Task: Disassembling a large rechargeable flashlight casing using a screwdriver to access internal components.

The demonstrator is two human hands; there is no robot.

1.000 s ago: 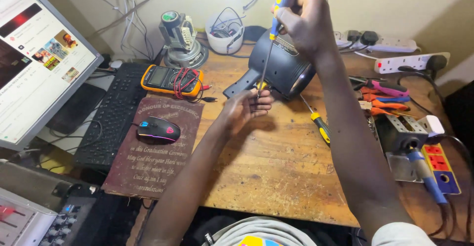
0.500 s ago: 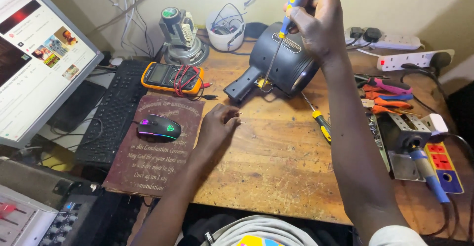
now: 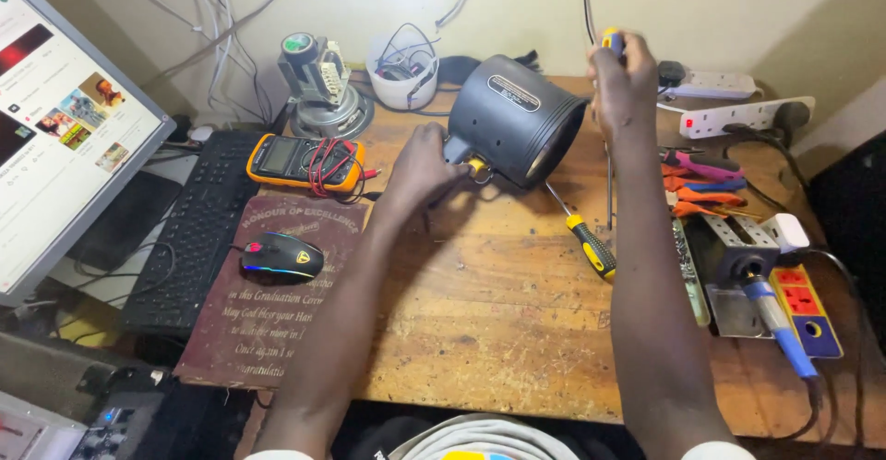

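Observation:
A black cylindrical lamp housing (image 3: 517, 119) lies on its side at the back of the wooden workbench (image 3: 498, 331), its open mouth facing right. My left hand (image 3: 420, 169) grips the bracket at its lower left, next to a small yellow part (image 3: 476, 166). My right hand (image 3: 623, 82) is shut on a yellow-and-blue handled screwdriver (image 3: 611, 43), held upright just right of the housing with its shaft pointing down. A second screwdriver (image 3: 583, 238) with a yellow-black handle lies on the bench below the housing.
A monitor (image 3: 65, 137), black keyboard (image 3: 185, 238) and a lit mouse (image 3: 281, 255) on a maroon board are at left. An orange multimeter (image 3: 305, 160) is behind. Pliers (image 3: 701, 188), a soldering iron (image 3: 775, 322) and power strips (image 3: 738, 114) crowd the right.
My left hand went from the bench near the mouse up to the housing's bracket. My right hand carried the screwdriver from the housing's left to its right side. The housing now points right.

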